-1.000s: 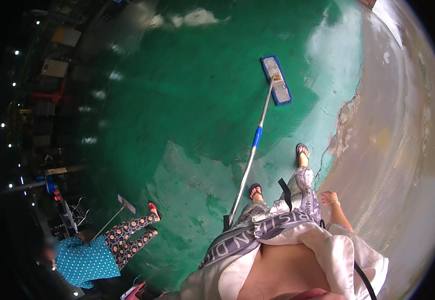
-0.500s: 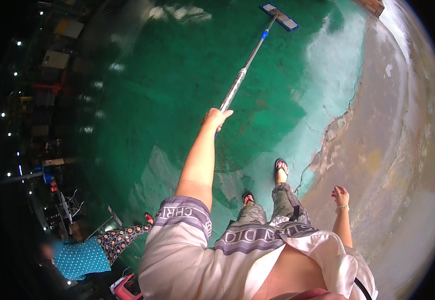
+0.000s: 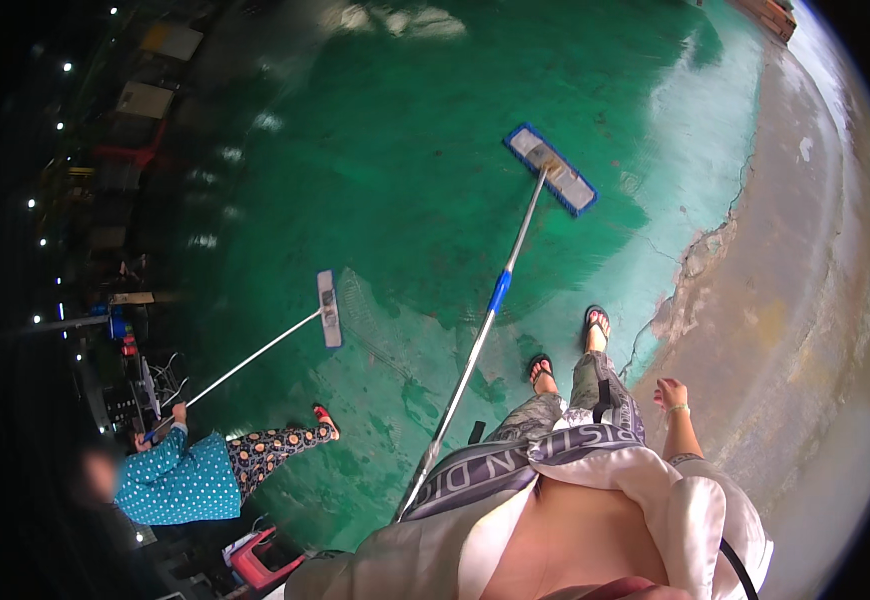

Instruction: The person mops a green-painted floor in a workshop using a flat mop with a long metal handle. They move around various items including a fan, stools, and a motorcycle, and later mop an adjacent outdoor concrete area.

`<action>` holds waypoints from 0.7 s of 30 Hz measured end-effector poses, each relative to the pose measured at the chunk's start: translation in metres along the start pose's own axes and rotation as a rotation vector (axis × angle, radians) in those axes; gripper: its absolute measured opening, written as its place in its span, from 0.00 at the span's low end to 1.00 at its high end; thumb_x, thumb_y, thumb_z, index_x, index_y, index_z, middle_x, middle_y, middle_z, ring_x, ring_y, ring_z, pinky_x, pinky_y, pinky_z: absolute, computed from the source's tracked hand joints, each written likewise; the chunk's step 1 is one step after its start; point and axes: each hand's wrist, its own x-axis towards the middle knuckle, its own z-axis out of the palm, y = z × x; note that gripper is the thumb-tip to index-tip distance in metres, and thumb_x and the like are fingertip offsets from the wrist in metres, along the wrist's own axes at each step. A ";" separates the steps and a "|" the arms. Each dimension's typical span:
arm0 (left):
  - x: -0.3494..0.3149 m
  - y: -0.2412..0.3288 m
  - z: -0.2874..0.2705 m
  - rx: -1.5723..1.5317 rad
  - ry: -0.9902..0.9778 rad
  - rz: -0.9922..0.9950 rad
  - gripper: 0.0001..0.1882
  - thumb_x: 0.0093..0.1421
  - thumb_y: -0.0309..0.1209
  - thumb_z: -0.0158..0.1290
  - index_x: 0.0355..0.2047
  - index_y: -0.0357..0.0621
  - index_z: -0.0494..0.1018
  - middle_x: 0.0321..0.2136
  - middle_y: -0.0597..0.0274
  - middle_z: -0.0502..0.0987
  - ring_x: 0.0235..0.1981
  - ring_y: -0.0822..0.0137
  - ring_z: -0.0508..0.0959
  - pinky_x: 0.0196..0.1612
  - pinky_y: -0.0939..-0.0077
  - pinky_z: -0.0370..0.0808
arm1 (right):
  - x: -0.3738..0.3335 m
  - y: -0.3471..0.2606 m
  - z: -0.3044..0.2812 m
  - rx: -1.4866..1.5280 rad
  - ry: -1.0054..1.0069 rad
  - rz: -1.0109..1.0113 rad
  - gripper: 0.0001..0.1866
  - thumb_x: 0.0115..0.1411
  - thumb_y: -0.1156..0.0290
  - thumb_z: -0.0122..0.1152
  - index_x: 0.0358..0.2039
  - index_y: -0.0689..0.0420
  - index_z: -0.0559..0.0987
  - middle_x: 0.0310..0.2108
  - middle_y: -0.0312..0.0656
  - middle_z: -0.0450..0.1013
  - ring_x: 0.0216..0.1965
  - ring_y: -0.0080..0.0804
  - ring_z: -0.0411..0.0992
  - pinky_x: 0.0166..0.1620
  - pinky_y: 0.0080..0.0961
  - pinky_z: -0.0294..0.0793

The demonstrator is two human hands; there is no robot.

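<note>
A flat mop (image 3: 475, 347) with a silver pole and a blue collar slants across the green floor. Its wide pad (image 3: 551, 168), grey with a blue fringe, lies flat ahead of my feet. Toward me the pole runs down to the lower left and disappears beside my shirt. My left hand is out of sight there, so its grip on the pole is hidden. At my right side hangs my right hand (image 3: 671, 394), with loosely bent fingers, a band at the wrist and nothing in it.
To the left a person (image 3: 180, 480) in a dotted teal top holds another flat mop (image 3: 329, 309). A red chair-like item (image 3: 263, 560) stands at lower left. Dark equipment lines the far left. A cracked edge (image 3: 700, 255) divides the green floor from grey concrete (image 3: 755, 300) at right.
My mop's pad has come back from the far floor toward my feet. My left arm has left the view. The other person's mop head has come into sight.
</note>
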 end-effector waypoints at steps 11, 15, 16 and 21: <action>0.007 0.081 -0.042 -0.043 -0.007 0.121 0.36 0.49 0.35 0.60 0.54 0.48 0.53 0.24 0.52 0.74 0.11 0.61 0.72 0.17 0.66 0.70 | -0.024 -0.181 0.096 -0.214 -0.147 -0.348 0.15 0.56 0.66 0.61 0.39 0.64 0.78 0.25 0.41 0.77 0.22 0.23 0.73 0.28 0.19 0.72; 0.068 0.247 -0.092 -0.038 0.024 0.411 0.41 0.49 0.33 0.60 0.60 0.51 0.49 0.27 0.50 0.75 0.12 0.60 0.73 0.17 0.65 0.71 | -0.011 -0.187 0.076 -0.316 -0.117 -0.325 0.17 0.53 0.59 0.62 0.39 0.57 0.80 0.26 0.45 0.78 0.24 0.29 0.76 0.32 0.26 0.74; 0.088 0.302 -0.100 -0.043 0.021 0.485 0.43 0.50 0.32 0.60 0.62 0.51 0.48 0.27 0.50 0.75 0.12 0.59 0.73 0.17 0.65 0.71 | -0.001 -0.182 0.065 -0.280 -0.085 -0.297 0.16 0.53 0.60 0.62 0.39 0.57 0.80 0.26 0.45 0.78 0.24 0.28 0.76 0.32 0.26 0.74; 0.143 0.583 -0.107 -0.079 -0.108 0.646 0.42 0.48 0.21 0.51 0.62 0.45 0.44 0.30 0.45 0.74 0.11 0.59 0.74 0.13 0.65 0.70 | 0.027 -0.153 0.009 -0.097 0.082 -0.199 0.15 0.53 0.63 0.62 0.38 0.58 0.80 0.25 0.43 0.78 0.23 0.27 0.76 0.31 0.24 0.74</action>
